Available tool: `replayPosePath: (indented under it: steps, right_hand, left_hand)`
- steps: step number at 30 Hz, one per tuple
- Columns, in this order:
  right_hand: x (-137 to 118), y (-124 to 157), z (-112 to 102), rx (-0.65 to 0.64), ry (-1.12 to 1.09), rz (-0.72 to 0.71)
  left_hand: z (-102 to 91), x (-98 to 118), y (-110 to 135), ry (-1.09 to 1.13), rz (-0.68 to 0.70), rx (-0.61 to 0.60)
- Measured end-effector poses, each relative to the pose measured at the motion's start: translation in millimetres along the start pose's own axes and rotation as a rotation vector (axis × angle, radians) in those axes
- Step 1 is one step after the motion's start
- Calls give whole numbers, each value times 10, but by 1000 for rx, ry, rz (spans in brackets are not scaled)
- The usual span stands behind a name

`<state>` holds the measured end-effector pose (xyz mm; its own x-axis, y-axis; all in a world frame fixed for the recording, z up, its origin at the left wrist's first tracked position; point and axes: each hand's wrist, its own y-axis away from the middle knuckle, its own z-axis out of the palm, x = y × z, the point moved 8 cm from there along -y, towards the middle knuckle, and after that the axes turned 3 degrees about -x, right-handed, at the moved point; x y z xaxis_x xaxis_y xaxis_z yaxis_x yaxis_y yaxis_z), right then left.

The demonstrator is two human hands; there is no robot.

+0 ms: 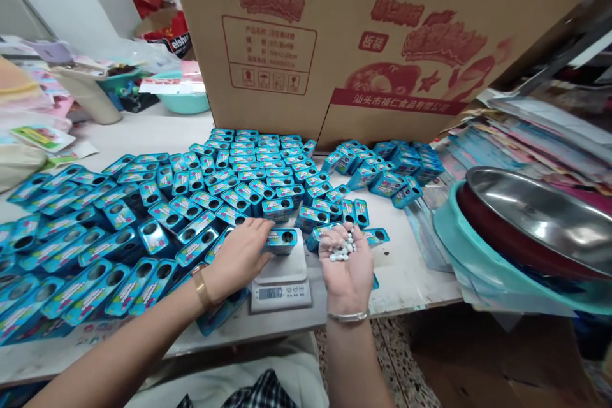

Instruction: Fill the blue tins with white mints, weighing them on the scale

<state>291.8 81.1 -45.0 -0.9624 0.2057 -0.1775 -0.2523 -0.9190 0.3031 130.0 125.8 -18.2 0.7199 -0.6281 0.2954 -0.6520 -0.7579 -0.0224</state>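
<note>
My left hand (238, 257) grips a small blue tin (282, 240) that stands on a white digital scale (281, 284); the tin has a round hole on its face. My right hand (347, 268) lies palm up just right of the scale, cupped around a small heap of white candies (344, 248). Several more blue tins (229, 185) cover the white table to the left and behind the scale.
A large cardboard box (363, 32) stands behind the tins. At the right, a steel basin (540, 217) sits in stacked red and teal basins (459, 248) over piled paper sheets. Bowls and packaging clutter the far left. The table edge (415, 303) runs near my wrists.
</note>
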Motion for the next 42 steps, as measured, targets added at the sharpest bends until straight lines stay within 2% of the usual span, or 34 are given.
replayPosePath:
  steps: [2,4,8,11,14,20,22,25,27,31,36,38,42]
  right_hand:
    - [-23,25,-120,117,-3,-23]
    - [-31,58,-203,201,-1,-31]
    - [4,101,-269,270,13,5]
    - [45,105,-297,289,19,19]
    - [144,97,-319,283,8,55]
    - [399,90,-281,215,34,147]
    - [448,85,-251,202,22,154]
    - [497,85,-246,229,-16,160]
    - [521,87,-245,230,-26,166]
    - [512,100,-249,223,-13,134]
    - [429,123,-256,239,11,128]
    - [343,126,-258,238,12,115]
    - [131,137,-299,267,30,69]
  left_hand:
    - [60,-62,-27,69,-38,-25]
    - [41,-98,-6,181,-62,-4]
    - [-190,-62,92,384,-31,109]
    - [-368,-17,137,431,-25,158]
    - [-496,94,143,424,7,135]
    - [-859,408,82,261,88,151]
    - [-832,451,15,181,94,100]
    - [-645,406,-77,108,62,-6]
    - [-557,365,-102,87,42,-33]
    - [-594,358,-82,80,43,-16]
    - [-684,287,-48,279,35,84]
    - [-609,180,-30,392,-7,143]
    - [-286,-30,18,558,-110,187]
